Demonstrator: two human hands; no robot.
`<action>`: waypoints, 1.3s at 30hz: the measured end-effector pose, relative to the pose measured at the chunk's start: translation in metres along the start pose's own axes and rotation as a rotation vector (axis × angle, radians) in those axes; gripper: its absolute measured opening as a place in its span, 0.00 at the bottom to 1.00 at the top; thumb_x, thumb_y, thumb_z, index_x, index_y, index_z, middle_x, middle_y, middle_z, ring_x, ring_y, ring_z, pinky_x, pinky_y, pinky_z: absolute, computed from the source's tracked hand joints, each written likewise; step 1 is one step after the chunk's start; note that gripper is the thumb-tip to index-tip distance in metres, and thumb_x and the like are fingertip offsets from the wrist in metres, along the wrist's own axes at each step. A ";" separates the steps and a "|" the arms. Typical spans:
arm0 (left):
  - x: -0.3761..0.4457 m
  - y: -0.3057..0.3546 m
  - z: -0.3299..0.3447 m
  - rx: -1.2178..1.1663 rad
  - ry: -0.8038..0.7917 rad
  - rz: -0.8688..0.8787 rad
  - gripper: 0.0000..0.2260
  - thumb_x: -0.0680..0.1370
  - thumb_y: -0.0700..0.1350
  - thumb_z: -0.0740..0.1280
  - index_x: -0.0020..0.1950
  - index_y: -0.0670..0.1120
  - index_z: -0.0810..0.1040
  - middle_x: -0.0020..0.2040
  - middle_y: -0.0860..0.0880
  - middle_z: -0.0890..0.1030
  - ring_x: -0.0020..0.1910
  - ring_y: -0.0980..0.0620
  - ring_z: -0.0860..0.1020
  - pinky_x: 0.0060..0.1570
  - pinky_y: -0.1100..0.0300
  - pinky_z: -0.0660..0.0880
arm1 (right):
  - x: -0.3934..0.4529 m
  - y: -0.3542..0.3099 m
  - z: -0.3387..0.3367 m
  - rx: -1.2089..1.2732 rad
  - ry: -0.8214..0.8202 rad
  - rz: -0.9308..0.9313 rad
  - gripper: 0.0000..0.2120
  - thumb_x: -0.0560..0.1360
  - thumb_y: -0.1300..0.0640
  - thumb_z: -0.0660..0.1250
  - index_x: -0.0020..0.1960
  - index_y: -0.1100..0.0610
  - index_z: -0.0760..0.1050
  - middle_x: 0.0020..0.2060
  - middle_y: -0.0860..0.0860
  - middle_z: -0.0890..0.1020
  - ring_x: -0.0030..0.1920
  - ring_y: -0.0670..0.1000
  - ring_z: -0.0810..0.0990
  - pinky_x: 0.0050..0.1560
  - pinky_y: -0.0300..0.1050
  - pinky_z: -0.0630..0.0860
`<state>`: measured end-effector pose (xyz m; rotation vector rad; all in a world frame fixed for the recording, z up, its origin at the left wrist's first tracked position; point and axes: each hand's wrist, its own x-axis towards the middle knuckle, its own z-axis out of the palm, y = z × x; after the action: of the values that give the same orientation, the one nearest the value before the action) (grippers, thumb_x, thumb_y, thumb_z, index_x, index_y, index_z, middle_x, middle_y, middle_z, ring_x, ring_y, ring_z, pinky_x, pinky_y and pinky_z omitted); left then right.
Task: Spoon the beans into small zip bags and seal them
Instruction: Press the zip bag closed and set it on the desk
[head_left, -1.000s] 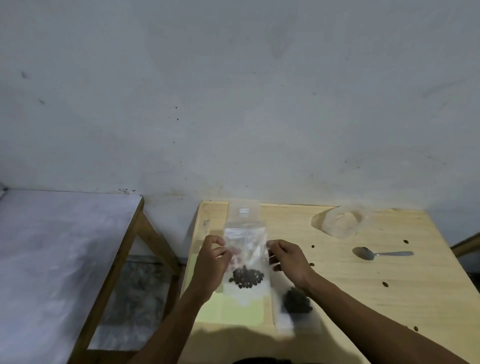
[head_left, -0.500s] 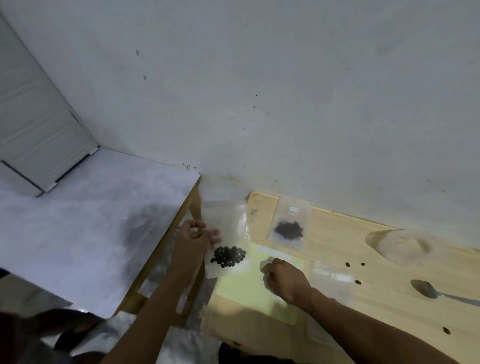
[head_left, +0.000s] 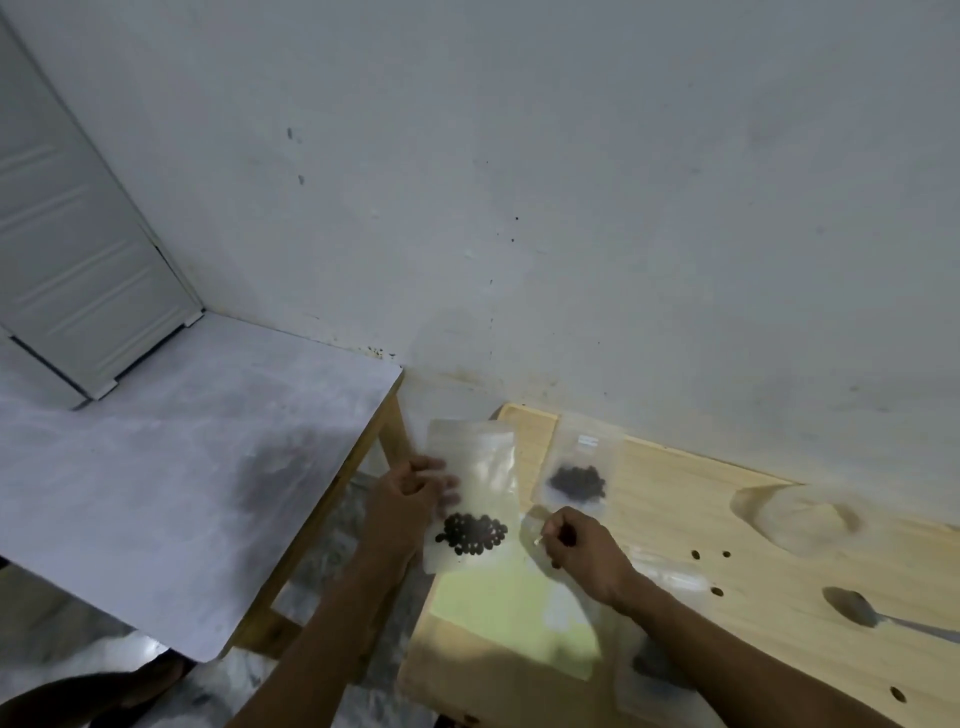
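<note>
The zip bag (head_left: 470, 499) with dark beans (head_left: 471, 533) at its bottom hangs upright in your left hand (head_left: 410, 493), which pinches its left edge, just past the left end of the wooden worktop (head_left: 675, 499). Your right hand (head_left: 582, 551) is curled low on the worktop; it seems to pinch a clear empty bag, but I cannot tell this for sure.

I judge that the step is to put this filled bag aside. Before you release it, run your fingers along the zip strip to feel that it is closed fully, and lay it flat so the beans do not push against the seal.

I count two filled bags clearly: this one and a second bag (head_left: 579, 475) lying near the wall. One spoon (head_left: 862, 613) lies at the right, and about five loose beans are scattered on the worktop.
</note>
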<state>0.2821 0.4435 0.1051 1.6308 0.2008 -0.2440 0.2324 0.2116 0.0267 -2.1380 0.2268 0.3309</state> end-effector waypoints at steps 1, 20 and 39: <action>0.002 0.002 0.005 0.014 -0.022 0.009 0.07 0.80 0.38 0.65 0.57 0.42 0.79 0.48 0.44 0.85 0.42 0.51 0.85 0.35 0.67 0.78 | 0.000 -0.007 -0.012 0.069 0.027 0.011 0.06 0.78 0.61 0.63 0.43 0.56 0.74 0.36 0.52 0.79 0.35 0.49 0.77 0.40 0.46 0.77; 0.017 0.050 0.118 0.078 -0.345 0.193 0.11 0.82 0.37 0.61 0.57 0.47 0.80 0.53 0.51 0.85 0.52 0.51 0.84 0.49 0.59 0.78 | -0.009 -0.084 -0.105 0.493 0.500 -0.152 0.01 0.74 0.59 0.72 0.44 0.56 0.81 0.28 0.43 0.78 0.36 0.48 0.80 0.40 0.38 0.78; 0.017 0.057 0.125 0.039 -0.304 0.206 0.04 0.78 0.43 0.69 0.50 0.44 0.82 0.45 0.48 0.86 0.48 0.50 0.84 0.53 0.52 0.80 | -0.003 -0.072 -0.105 0.721 0.310 0.126 0.31 0.62 0.45 0.81 0.53 0.65 0.75 0.46 0.52 0.81 0.44 0.50 0.80 0.43 0.42 0.74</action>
<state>0.3099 0.3143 0.1463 1.6171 -0.2041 -0.3348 0.2657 0.1638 0.1400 -1.4509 0.5675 -0.0247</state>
